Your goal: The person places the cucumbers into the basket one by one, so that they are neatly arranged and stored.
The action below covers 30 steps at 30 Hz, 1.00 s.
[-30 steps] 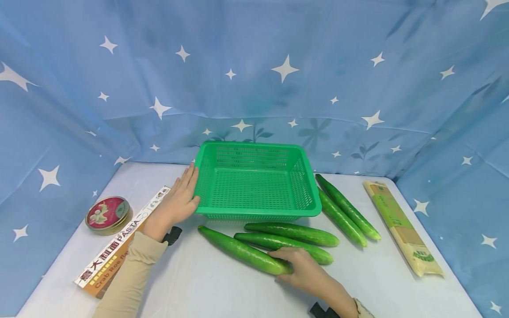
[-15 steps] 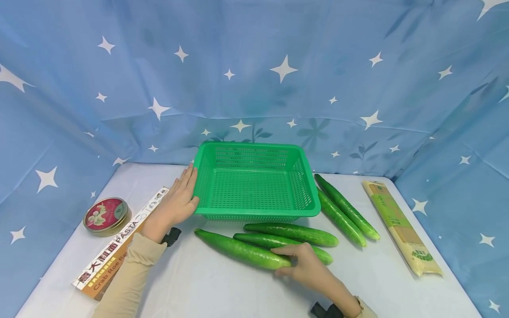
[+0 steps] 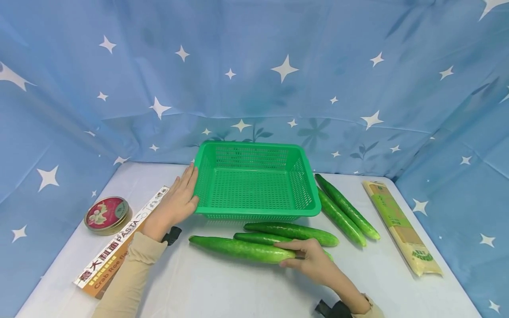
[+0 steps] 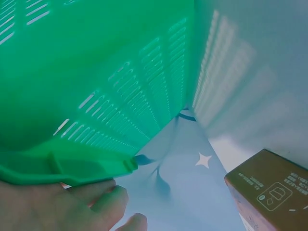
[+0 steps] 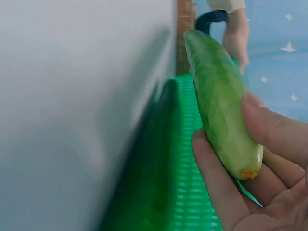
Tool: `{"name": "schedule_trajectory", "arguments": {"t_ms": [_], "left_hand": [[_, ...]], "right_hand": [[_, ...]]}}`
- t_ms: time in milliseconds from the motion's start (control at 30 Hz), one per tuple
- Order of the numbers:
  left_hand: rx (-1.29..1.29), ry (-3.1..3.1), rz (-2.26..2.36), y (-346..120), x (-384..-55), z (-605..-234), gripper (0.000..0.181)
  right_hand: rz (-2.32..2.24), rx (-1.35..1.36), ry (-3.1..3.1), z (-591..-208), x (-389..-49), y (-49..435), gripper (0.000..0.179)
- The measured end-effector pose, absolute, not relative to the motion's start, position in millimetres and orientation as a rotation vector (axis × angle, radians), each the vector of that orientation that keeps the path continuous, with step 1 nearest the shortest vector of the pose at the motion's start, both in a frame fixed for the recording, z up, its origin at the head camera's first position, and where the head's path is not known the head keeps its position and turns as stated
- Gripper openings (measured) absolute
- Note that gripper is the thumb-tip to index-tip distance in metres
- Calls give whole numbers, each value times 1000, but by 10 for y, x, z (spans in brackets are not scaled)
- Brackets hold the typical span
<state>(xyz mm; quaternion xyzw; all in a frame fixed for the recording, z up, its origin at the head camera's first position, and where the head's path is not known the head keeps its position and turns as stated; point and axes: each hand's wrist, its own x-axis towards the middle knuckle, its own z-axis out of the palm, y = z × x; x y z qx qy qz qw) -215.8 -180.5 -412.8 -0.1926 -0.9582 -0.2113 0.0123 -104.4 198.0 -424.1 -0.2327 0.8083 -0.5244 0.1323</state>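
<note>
1. Holding a long, glossy green cucumber [image 3: 242,248] clamped by its pale blunt end between thumb and fingers of the right grip [image 3: 308,260]; stretching left from that grip, seemingly raised off the white cloth-covered worktop [image 3: 214,291].
2. Could tip or twist loose, being pinched at one end with most of its length unsupported.
3. Might knock or roll a slimmer green cucumber [image 3: 258,237], partly hidden behind the right grip, or a thick dark-green cucumber [image 3: 294,233] just beyond, if swung low.
4. Could snag on the rectangular green plastic basket [image 3: 254,211], ahead and left of the right grip, if brought too low against the rim.
5. Touching the basket's left side with the left grip [image 3: 175,201], straight-fingered, clasping nothing; could shove it sideways by pushing unevenly.
</note>
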Motion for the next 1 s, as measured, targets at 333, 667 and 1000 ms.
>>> {"name": "schedule_trajectory", "arguments": {"t_ms": [333, 667, 1000], "left_hand": [[-613, -2978, -664, -1820, -2152, -4106, 72], [-627, -2966, -664, -1818, -2168, -4133, 74], [-606, -2978, -668, -1811, -2165, -4134, 74]], "right_hand": [[-1503, -780, 2429, -3900, -1155, 2172, 42], [-1560, -780, 2490, -3453, -1491, 2358, 42], [-1557, -698, 2571, -3200, -2109, 2339, 43]]}}
